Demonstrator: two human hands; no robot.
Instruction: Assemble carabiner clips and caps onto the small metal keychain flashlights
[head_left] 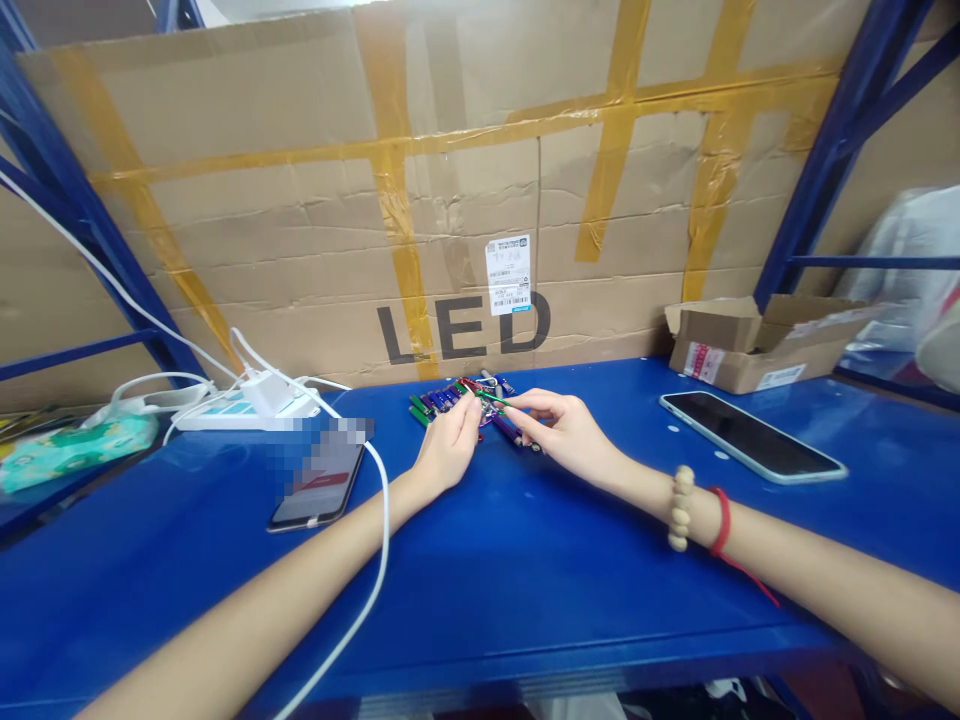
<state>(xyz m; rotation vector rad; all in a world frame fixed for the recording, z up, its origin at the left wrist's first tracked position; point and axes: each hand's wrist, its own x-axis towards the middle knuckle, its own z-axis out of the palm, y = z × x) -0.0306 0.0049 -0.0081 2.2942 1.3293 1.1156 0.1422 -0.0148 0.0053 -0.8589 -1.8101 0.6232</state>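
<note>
Both hands meet at the near edge of a pile of small coloured tubes, which lies on the blue surface. The right hand pinches the end of a slim green tube between thumb and fingertips, just over the pile. The left hand has its fingers drawn together at the other end and seems to grip it too, though its fingertips are partly hidden.

The likeliest trouble is a slip: the tube looks smooth and thin, so a loose pinch could let it drop into the pile and get lost among the others. The tubes below lie close together—some look joined to small rings—so a pull on one might drag its neighbours along or scatter them.

The white cord is another risk. It runs from the power strip, left of the pile, across the left forearm; a sharp lift of that arm could tug the plug or shove the phone lying left of the pile. Right of the pile, the loose tail of the red string could catch on something if that wrist sweeps out—perhaps the second phone or the open box behind it.
</note>
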